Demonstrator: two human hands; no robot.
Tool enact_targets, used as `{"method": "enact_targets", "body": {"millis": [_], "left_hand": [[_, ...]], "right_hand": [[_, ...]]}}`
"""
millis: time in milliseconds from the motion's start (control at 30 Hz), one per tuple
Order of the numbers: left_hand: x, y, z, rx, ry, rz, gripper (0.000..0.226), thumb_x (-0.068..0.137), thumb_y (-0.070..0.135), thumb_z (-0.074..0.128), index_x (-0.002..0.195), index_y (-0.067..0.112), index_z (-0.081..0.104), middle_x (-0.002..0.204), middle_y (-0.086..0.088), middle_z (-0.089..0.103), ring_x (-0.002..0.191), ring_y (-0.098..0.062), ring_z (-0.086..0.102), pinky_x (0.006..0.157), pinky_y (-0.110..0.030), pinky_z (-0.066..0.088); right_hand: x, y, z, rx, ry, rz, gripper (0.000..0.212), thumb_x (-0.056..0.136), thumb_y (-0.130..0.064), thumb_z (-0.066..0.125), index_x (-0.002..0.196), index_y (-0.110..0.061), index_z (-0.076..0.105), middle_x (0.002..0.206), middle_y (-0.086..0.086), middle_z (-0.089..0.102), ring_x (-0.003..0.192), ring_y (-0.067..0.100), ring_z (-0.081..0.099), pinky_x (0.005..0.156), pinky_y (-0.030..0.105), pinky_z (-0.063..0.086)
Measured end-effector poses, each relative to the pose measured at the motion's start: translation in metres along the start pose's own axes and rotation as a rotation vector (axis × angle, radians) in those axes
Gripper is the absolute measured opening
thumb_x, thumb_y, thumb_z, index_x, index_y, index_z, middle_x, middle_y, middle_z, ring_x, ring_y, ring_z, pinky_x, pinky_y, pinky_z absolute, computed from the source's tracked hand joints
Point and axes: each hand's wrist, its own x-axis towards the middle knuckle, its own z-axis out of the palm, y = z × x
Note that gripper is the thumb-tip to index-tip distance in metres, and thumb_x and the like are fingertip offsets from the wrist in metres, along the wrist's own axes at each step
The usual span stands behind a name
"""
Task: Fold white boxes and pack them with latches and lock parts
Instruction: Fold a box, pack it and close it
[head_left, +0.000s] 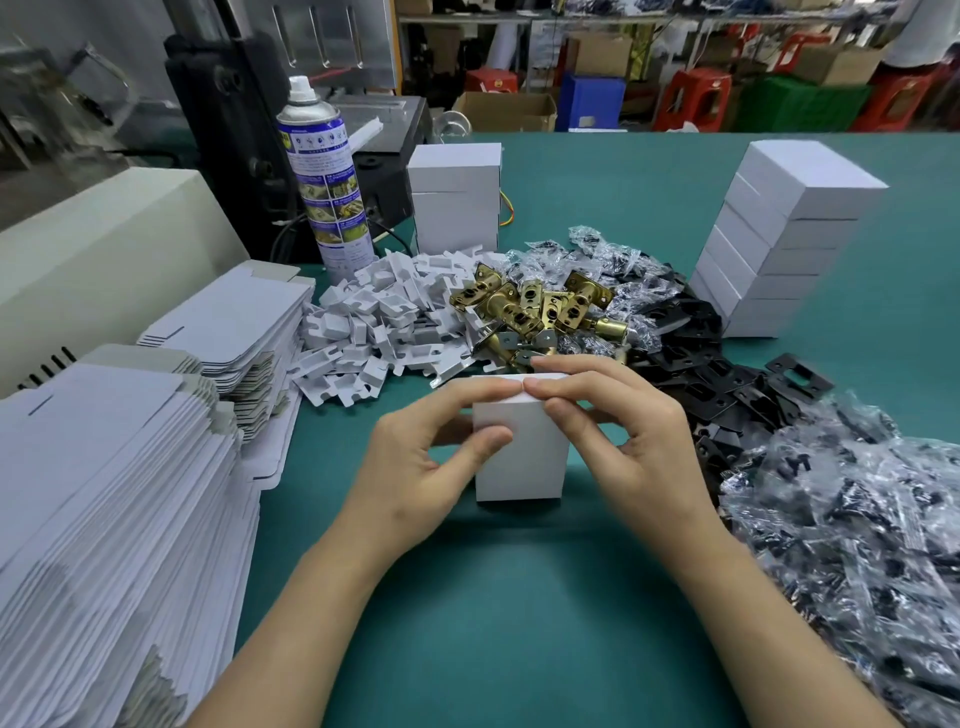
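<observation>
Between your hands: white box (521, 460), upright, closed, contents hidden.
Left hand (415, 467): grips its side.
Right hand (636, 434): pinches its top.

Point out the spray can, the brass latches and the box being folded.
spray can (324, 171): head view, on its printed label.
brass latches (540, 306): head view, middle of the pile.
white box (519, 457): head view, on its front face.

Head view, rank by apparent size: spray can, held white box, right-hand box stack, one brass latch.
Largest first:
box stack
spray can
held white box (nearest the camera, so flattered)
brass latch
</observation>
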Motion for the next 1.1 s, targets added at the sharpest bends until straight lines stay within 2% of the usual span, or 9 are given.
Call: {"method": "enact_targets", "body": {"millis": [167,300,400,567,667,833,967,1033,1100], "left_hand": [[0.002,-0.003,0.007,-0.197,0.22,-0.259,0.028,0.096,0.027,0.072,0.118,0.045,0.073,0.103,0.011,0.077,0.089,-0.009,0.075,0.074,-0.029,0.062],[0.006,-0.002,0.011,-0.465,0.459,-0.5,0.024,0.101,0.018,0.07,0.114,0.038,0.074,0.092,-0.003,0.078,0.081,-0.016,0.076,0.061,-0.034,0.063],[0.007,0.0,0.014,-0.545,0.486,-0.567,0.022,0.103,0.023,0.067,0.123,0.031,0.071,0.095,-0.004,0.079,0.08,-0.02,0.076,0.059,-0.029,0.06],[0.011,0.004,0.007,-0.655,0.506,-0.549,0.03,0.108,0.048,0.051,0.117,0.029,0.072,0.104,-0.003,0.077,0.088,-0.019,0.076,0.059,-0.031,0.06],[0.013,0.006,-0.001,-0.686,0.472,-0.53,0.047,0.1,0.061,0.042,0.129,0.032,0.066,0.11,-0.002,0.081,0.097,-0.019,0.079,0.062,-0.03,0.062],[0.012,0.005,0.005,-0.593,0.405,-0.554,0.041,0.11,0.051,0.035,0.127,0.026,0.064,0.109,-0.001,0.081,0.096,-0.02,0.079,0.062,-0.03,0.063],[0.011,0.001,0.009,-0.522,0.319,-0.572,0.032,0.111,0.041,0.039,0.119,0.024,0.066,0.105,0.003,0.081,0.095,-0.016,0.078,0.064,-0.029,0.063],[0.01,-0.003,0.01,-0.465,0.264,-0.601,0.026,0.111,0.034,0.046,0.112,0.024,0.07,0.103,0.005,0.081,0.096,-0.012,0.077,0.066,-0.027,0.062],[0.008,-0.008,0.011,-0.417,0.211,-0.626,0.02,0.109,0.027,0.053,0.105,0.024,0.072,0.1,0.006,0.081,0.096,-0.009,0.076,0.065,-0.025,0.061]], "right_hand": [[-0.007,-0.004,0.015,-0.099,-0.099,0.191,0.072,0.085,-0.051,0.074,0.149,-0.036,0.043,0.138,-0.014,0.049,0.114,0.005,0.058,0.087,0.024,0.052],[-0.015,-0.015,0.034,-0.464,-0.189,0.19,0.107,0.069,-0.075,0.07,0.156,-0.027,0.031,0.139,-0.01,0.04,0.127,0.015,0.048,0.103,0.033,0.047],[-0.014,-0.02,0.044,-0.538,-0.162,0.229,0.099,0.077,-0.061,0.076,0.157,-0.026,0.032,0.131,-0.007,0.043,0.118,0.019,0.053,0.095,0.036,0.05],[0.004,-0.026,0.036,-0.213,-0.068,0.342,0.085,0.081,-0.045,0.082,0.153,-0.027,0.042,0.133,-0.018,0.046,0.122,-0.005,0.044,0.097,0.001,0.031],[0.03,-0.036,0.028,0.01,0.009,0.395,0.081,0.074,-0.052,0.079,0.147,-0.032,0.047,0.132,-0.022,0.055,0.116,-0.008,0.054,0.092,0.009,0.046],[0.117,-0.04,0.006,0.133,0.0,0.426,0.09,0.078,-0.046,0.085,0.152,-0.03,0.038,0.122,-0.008,0.06,0.096,0.007,0.07,0.07,0.018,0.056],[0.209,-0.012,0.006,-0.027,-0.086,0.392,0.096,0.081,-0.028,0.088,0.157,-0.021,0.03,0.148,0.009,0.048,0.117,0.023,0.063,0.094,0.034,0.056],[0.247,0.005,0.009,-0.079,-0.132,0.413,0.093,0.081,-0.022,0.088,0.155,-0.013,0.033,0.15,0.01,0.044,0.108,0.016,0.061,0.091,0.027,0.058],[0.275,0.021,0.01,-0.159,-0.173,0.414,0.086,0.082,-0.021,0.087,0.152,-0.007,0.038,0.138,0.009,0.049,0.094,0.006,0.057,0.068,0.01,0.054]]}}
